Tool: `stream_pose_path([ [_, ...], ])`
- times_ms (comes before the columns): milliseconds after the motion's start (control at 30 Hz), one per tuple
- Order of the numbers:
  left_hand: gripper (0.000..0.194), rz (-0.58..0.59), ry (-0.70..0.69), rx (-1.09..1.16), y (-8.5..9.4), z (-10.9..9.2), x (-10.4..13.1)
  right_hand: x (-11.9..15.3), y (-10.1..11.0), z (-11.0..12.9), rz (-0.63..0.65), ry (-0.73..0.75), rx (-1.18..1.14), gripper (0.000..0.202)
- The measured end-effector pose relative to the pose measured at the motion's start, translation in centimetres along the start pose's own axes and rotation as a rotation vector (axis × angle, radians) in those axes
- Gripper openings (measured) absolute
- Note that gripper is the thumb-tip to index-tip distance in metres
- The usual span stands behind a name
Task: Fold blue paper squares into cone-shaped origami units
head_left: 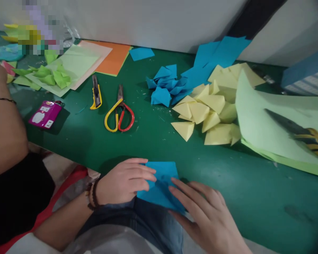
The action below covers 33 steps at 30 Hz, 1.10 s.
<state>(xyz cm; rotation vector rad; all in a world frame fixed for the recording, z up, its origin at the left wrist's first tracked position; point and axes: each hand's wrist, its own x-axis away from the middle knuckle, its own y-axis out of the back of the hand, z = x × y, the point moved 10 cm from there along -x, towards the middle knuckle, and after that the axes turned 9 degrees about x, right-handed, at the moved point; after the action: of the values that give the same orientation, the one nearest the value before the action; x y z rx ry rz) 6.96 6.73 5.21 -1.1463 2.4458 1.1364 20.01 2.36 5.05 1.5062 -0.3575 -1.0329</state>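
I have a blue sheet of paper [161, 183] lying over the near edge of the green table [153, 141], partly hanging toward my lap. My left hand [124, 181] rests flat on the sheet's left side, fingers stretched out and close together, pressing the paper down rather than pinching it; a dark bead bracelet [93, 194] sits on that wrist. My right hand [204, 215] lies on the sheet's lower right part, fingers spread and laid flat, the tips on the paper near a crease. Neither hand is closed around anything. Beyond the sheet, farther in on the table, lie scissors [119, 114] with one yellow and one red handle, and just left of them a yellow box cutter [96, 93]. Left of the cutter is a small pink box [45, 114]. Behind the cutter are orange and pale green sheets [92, 60] with folded green pieces [50, 76] on them. Right of the scissors sits a heap of folded blue pieces [165, 86], and right of that a heap of folded yellow triangles [209, 113]. Far right, a big light green sheet [278, 137] curls up with a dark tool [299, 132] on it. Another person's arm [5, 130] is at the left edge.
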Motion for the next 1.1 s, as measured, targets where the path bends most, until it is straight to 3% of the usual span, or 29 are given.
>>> stream_pose_path([
  [100,0.025,0.061,0.020,0.059,0.2,0.2,0.9,0.5,-0.7,0.3,0.029,0.060,-0.007,0.025],
  [233,0.002,0.055,0.071,-0.040,0.5,0.1,1.9,0.0,-1.4,0.5,0.035,0.065,-0.062,0.021],
  [367,0.009,-0.083,0.114,-0.204,1.2,-0.3,2.0,-1.4,-1.4,-0.7,0.028,-0.097,-0.139,0.018],
  [533,0.007,-0.124,0.155,-0.309,0.5,0.0,1.0,-1.9,-1.6,-1.6,0.009,-0.307,-0.248,0.009],
  [633,0.015,-0.134,0.203,-0.341,0.4,0.6,0.7,-1.3,-2.1,-2.6,-0.003,-0.479,-0.174,0.007],
  [733,0.026,-0.145,0.262,-0.319,0.7,1.3,0.7,-0.6,-2.4,-3.7,-0.024,-0.644,-0.080,0.020],
  [933,0.018,-0.121,0.283,-0.369,0.8,1.6,0.5,-2.3,-2.6,-2.8,-0.020,-0.506,-0.005,0.012],
  [1100,0.016,-0.090,0.250,-0.403,0.4,1.6,0.0,-2.5,-2.3,-3.1,-0.021,-0.490,0.049,0.013],
])
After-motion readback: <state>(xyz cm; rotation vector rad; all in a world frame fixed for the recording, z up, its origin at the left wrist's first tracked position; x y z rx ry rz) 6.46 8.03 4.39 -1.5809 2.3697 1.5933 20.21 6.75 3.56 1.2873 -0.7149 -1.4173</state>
